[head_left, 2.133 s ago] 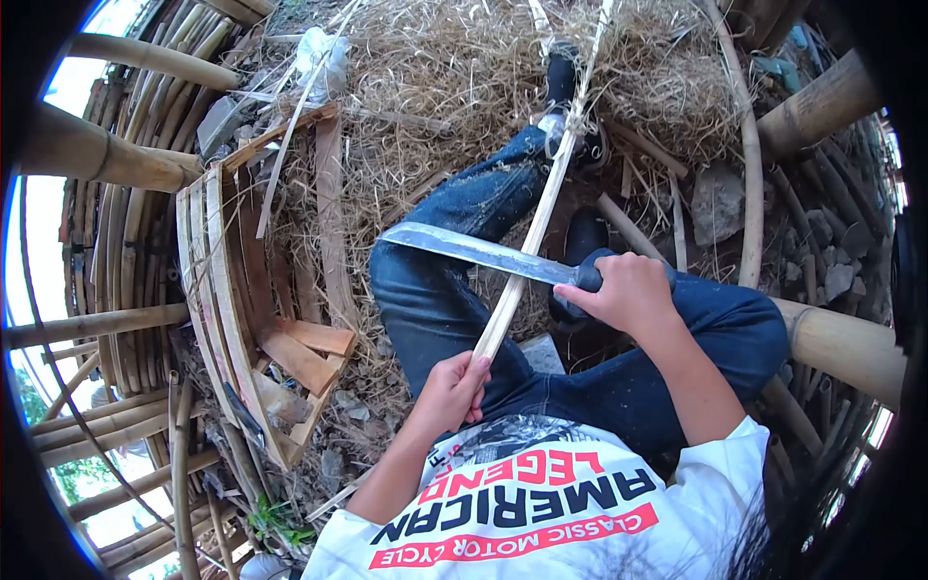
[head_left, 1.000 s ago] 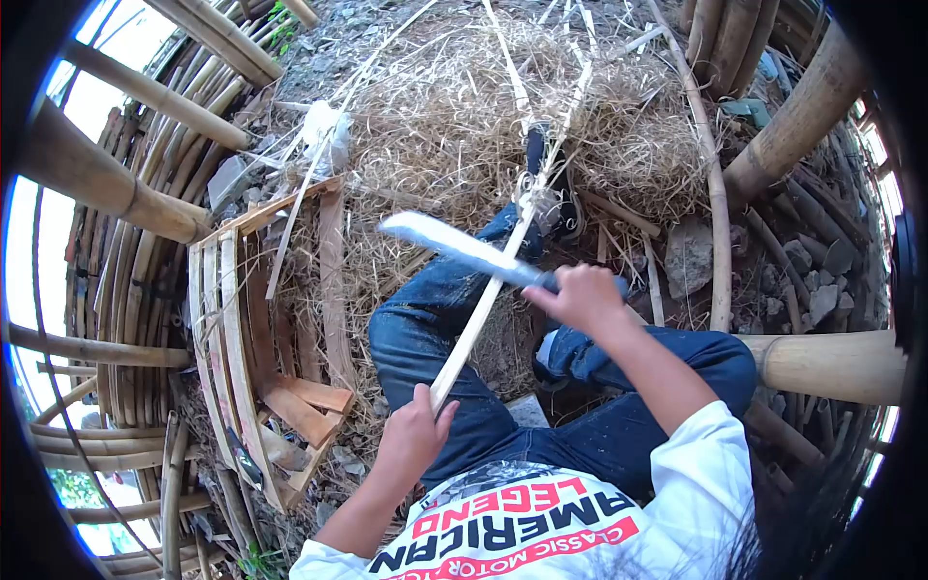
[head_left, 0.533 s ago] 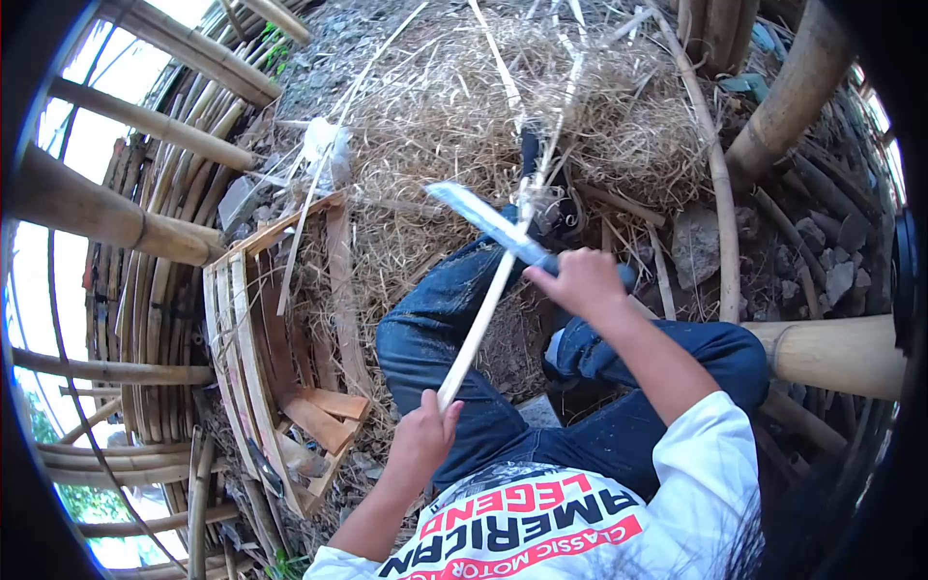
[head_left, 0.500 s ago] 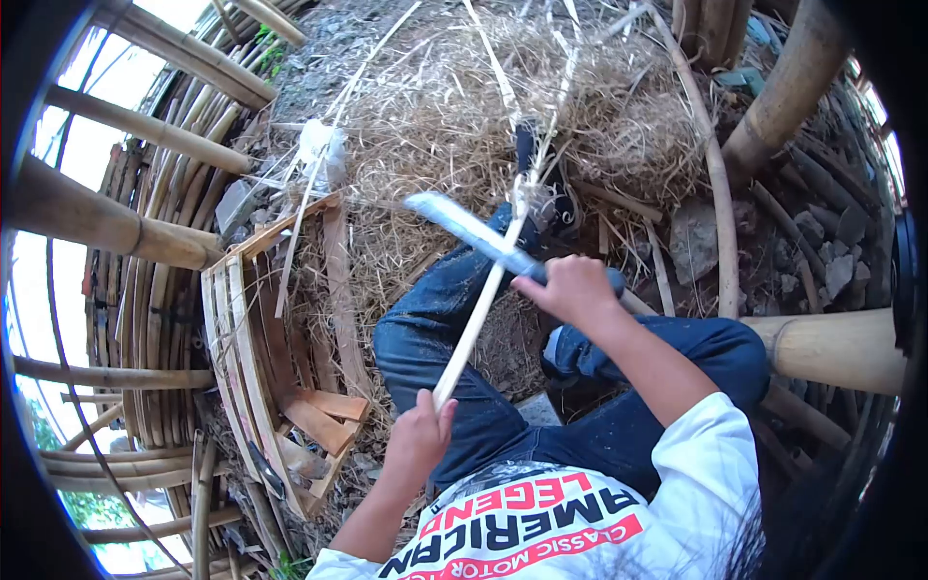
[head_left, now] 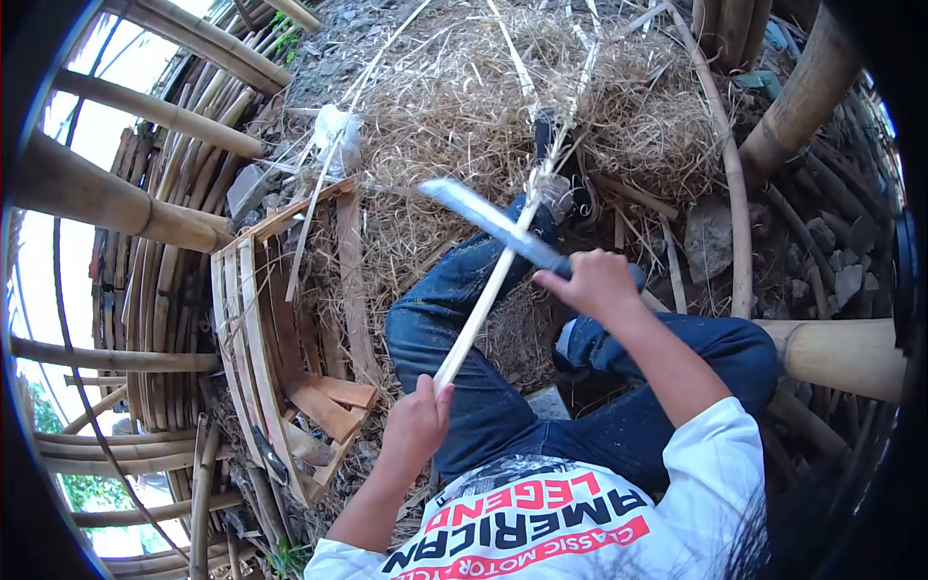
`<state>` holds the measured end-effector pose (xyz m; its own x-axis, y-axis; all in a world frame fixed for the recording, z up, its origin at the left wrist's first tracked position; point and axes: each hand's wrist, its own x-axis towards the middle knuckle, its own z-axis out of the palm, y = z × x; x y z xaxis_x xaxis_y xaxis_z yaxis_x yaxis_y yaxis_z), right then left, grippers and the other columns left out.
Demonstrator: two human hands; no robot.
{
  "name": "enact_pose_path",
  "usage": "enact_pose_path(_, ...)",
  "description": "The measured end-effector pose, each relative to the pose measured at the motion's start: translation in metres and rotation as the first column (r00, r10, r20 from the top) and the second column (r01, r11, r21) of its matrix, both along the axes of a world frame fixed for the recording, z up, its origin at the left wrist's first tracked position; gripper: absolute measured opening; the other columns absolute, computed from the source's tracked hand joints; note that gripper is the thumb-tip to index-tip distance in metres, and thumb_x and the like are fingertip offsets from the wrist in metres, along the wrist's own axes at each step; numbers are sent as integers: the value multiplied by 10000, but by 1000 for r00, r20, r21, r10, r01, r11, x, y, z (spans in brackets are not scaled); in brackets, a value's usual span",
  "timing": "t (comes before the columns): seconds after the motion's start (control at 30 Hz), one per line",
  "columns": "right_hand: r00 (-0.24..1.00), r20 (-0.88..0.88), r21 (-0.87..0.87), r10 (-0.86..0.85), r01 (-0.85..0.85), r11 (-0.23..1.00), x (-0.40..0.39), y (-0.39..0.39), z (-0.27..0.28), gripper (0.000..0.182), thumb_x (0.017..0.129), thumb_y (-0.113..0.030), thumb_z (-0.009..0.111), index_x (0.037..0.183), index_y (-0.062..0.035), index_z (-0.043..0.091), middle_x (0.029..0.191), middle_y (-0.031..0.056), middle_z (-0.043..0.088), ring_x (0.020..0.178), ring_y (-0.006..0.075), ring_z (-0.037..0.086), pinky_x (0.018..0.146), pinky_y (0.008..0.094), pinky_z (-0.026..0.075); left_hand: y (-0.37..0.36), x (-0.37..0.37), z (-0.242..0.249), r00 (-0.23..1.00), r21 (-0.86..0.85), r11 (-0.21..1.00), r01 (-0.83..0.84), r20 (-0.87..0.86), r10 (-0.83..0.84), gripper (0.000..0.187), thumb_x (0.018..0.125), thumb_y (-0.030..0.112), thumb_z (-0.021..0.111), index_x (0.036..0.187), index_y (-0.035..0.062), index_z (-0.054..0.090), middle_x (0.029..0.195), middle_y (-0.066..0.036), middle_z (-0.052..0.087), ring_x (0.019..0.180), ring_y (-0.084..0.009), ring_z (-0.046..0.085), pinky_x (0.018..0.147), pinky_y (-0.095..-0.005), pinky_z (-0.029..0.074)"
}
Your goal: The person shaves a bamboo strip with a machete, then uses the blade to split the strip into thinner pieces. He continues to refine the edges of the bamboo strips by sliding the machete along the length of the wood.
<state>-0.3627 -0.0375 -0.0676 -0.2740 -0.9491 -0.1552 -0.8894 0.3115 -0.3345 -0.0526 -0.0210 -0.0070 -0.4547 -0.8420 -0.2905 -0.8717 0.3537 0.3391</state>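
My left hand (head_left: 416, 423) is closed around the near end of a pale bamboo strip (head_left: 474, 324), which runs up between my legs toward my foot. In my right hand (head_left: 596, 283) is the dark handle of a machete (head_left: 491, 220), its long blade pointing up and left. The blade lies across the strip, at about its upper middle. Near my shoe, the far part of the strip meets frayed fibres and other thin strips. My fingers hide the strip's near tip.
A slatted wooden crate (head_left: 237, 319) lies at left, with a dark-handled tool (head_left: 269, 454) on its side. Shavings (head_left: 435, 135) cover the ground ahead, near a white plastic bag (head_left: 337, 137). Thick bamboo poles (head_left: 841, 358) and stones (head_left: 709, 237) are at right.
The whole view has shifted slightly, moving things a little to the right. Both hands keep their grips, and the machete stays across the strip at nearly the same spot.
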Motion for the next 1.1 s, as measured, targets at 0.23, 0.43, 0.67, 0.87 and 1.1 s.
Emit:
enact_pose_path(0.23, 988, -33, 65, 153, -151, 986, -8, -14, 0, 843, 751, -821, 489, 783, -15, 732, 748, 187, 694, 752, 322, 707, 671, 428, 552, 2, 20, 14, 998, -2, 999, -48, 42, 48, 311, 1019, 274, 437, 849, 15, 460, 588, -232, 560, 565, -449, 582, 497, -532, 448)
enact_pose_path(0.43, 987, -34, -3, -157, 157, 988, -38, -12, -8, 788, 794, -747, 525, 746, 19, 704, 767, 244, 675, 763, 386, 683, 707, 467, 542, -7, 0, 9, 999, 4, 1000, -25, 31, 25, 311, 1020, 284, 430, 853, 26, 478, 604, -242, 579, 579, -445, 601, 508, -521, 470)
enact_pose_path(0.67, 981, 42, 1, 192, -192, 981, 31, -2, 9, 753, 775, -769, 528, 764, -44, 731, 694, 170, 683, 688, 326, 701, 636, 412, 556, -11, 13, 10, 994, -77, 994, -82, 71, 87, 322, 1017, 285, 428, 838, 24, 486, 627, -239, 578, 609, -447, 593, 540, -538, 444)
enact_pose_path(0.87, 988, 50, 160, -144, 135, 978, -46, -22, -6, 786, 778, -768, 517, 795, -13, 735, 782, 208, 695, 762, 345, 704, 703, 446, 553, -10, 8, 15, 990, 0, 990, -138, 28, 138, 350, 1008, 315, 444, 830, 21, 513, 657, -247, 583, 660, -461, 590, 587, -544, 444)
enact_pose_path(1.1, 992, 94, 78, 90, -98, 992, 27, -6, 8, 781, 778, -781, 508, 791, -34, 736, 754, 192, 694, 728, 344, 704, 677, 446, 549, -15, 2, 9, 987, -13, 988, -157, 43, 157, 345, 1010, 293, 429, 822, 14, 504, 642, -257, 567, 655, -464, 587, 585, -543, 441)
